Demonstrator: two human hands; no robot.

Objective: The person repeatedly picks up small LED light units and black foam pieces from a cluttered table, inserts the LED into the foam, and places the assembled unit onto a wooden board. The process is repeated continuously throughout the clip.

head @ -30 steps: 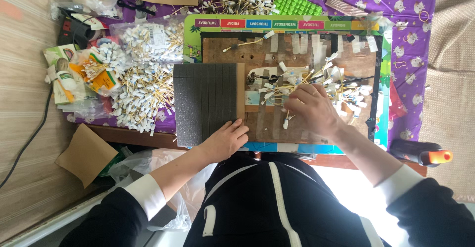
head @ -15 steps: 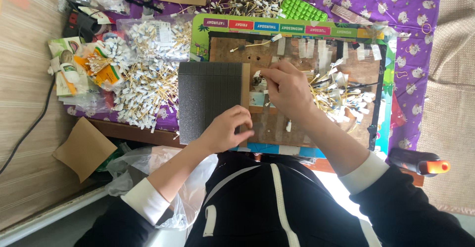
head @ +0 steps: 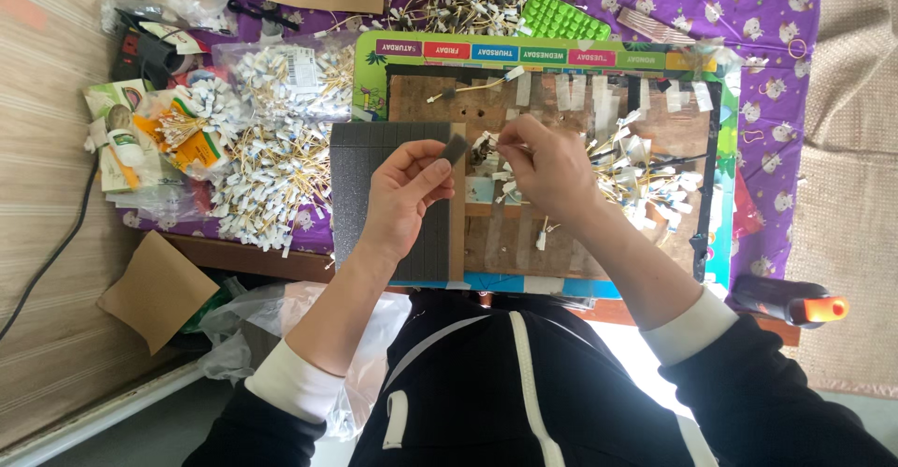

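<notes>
My left hand (head: 404,196) is raised over a dark grey foam sheet (head: 354,182) and pinches a small dark grey foam piece (head: 456,149) between thumb and fingers. My right hand (head: 552,170) is close beside it, fingertips pinched on a thin stick with a white tag (head: 490,143) that points at the foam piece. Both hands hover above a brown wooden board (head: 510,233) with strips of tape and a loose heap of tagged sticks (head: 645,172) to the right.
A large pile of white-tagged sticks (head: 267,163) lies left of the foam sheet, beside bags and packets (head: 140,140). A green plastic tray (head: 561,20) and more sticks sit at the top. A glue gun (head: 790,301) rests lower right. Cardboard (head: 154,289) lies on the floor.
My left hand has lifted off the foam sheet's near edge and now holds a small foam piece. My right hand left the stick heap and moved left to meet it.
</notes>
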